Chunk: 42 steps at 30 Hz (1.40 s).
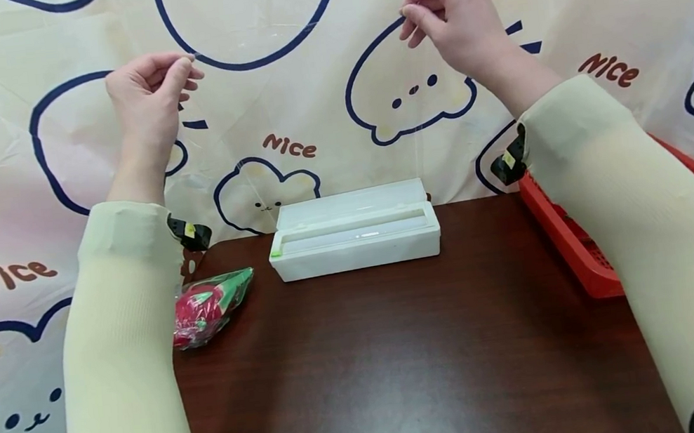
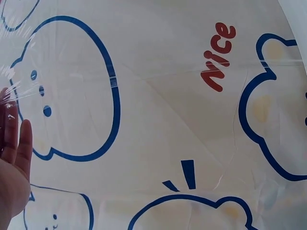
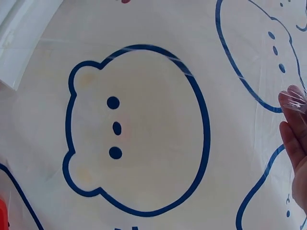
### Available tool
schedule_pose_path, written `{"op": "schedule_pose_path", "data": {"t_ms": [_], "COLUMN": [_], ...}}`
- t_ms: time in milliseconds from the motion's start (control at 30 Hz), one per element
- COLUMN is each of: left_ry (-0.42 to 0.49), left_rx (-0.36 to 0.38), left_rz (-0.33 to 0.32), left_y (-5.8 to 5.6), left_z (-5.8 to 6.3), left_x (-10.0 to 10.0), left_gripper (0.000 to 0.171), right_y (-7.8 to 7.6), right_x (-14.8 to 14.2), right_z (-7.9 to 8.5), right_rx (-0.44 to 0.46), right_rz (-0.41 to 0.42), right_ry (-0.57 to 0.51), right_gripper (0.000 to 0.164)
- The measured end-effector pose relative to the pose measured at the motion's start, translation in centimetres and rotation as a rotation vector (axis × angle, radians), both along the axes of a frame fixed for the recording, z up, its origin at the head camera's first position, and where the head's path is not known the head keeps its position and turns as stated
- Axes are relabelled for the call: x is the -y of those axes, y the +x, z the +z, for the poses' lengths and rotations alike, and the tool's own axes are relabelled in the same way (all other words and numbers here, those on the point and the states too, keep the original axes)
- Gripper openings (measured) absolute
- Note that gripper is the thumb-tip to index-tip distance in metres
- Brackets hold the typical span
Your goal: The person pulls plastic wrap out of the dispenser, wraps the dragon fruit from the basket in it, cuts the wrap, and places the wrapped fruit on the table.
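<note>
A sheet of clear cling film (image 2: 14, 28) is stretched upward from a white cling film dispenser (image 1: 360, 256) at the back of the table. My left hand (image 1: 151, 89) pinches one upper corner between thumb and fingers. Higher up, on the right, my right hand (image 1: 452, 22) pinches the other corner. Creases gather in the film around the fingers in both wrist views. The sheet is see-through, so most of it shows only as faint lines and glints in front of the backdrop. The dispenser's lid is raised at the back.
On the dark brown table (image 1: 363, 370), a plastic-wrapped red and green item (image 1: 210, 308) lies beside my left forearm. A red basket (image 1: 580, 255) stands at the right, partly behind my right sleeve. A patterned cloth backdrop (image 1: 324, 120) hangs right behind the dispenser.
</note>
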<state>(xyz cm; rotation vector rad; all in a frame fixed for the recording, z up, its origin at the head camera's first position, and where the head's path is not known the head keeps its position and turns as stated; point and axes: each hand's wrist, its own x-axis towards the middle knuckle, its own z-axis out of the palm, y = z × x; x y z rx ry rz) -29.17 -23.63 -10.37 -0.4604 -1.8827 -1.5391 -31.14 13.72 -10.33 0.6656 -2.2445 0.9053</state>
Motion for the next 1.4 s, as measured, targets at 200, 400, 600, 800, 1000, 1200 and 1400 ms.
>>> {"op": "schedule_pose_path", "data": {"t_ms": [200,400,600,800,1000,1200,1400], "left_ry": [0.053,0.067,0.049,0.017,-0.038,0.034,0.053], "left_rx": [0.005,-0.016,-0.044,-0.045,-0.082,-0.139,-0.178], "left_rz": [-0.045,-0.071,-0.057,-0.081,-0.084,-0.112,-0.14], "left_y": [0.4,1.2,2.3,3.5,4.7,5.7,7.0], "left_z": [-0.4,-0.9,-1.3,-2.4,-3.6,-5.1,-7.1], "left_x": [0.5,0.8,1.0,0.7,0.1,0.2,0.6], "left_gripper": [0.015,0.017,0.023,0.015,0.013,0.008,0.012], "right_y": [0.5,1.3,2.3,3.0,4.2,5.2,6.0], "right_x": [-0.1,-0.6,-1.1,-1.2,-0.8,-0.5,-0.1], "right_z": [-0.4,-0.9,-1.2,-2.4,-3.5,-4.6,-6.2], "right_rx": [0.076,0.147,0.175,0.193,0.186,0.217,0.213], "right_rz": [0.1,0.243,0.367,0.554,0.613,0.697,0.71], "right_ry": [-0.147,-0.312,-0.398,-0.506,-0.513,-0.511,-0.463], "right_gripper": [0.026,0.019,0.015,0.011,0.01,0.01,0.011]}}
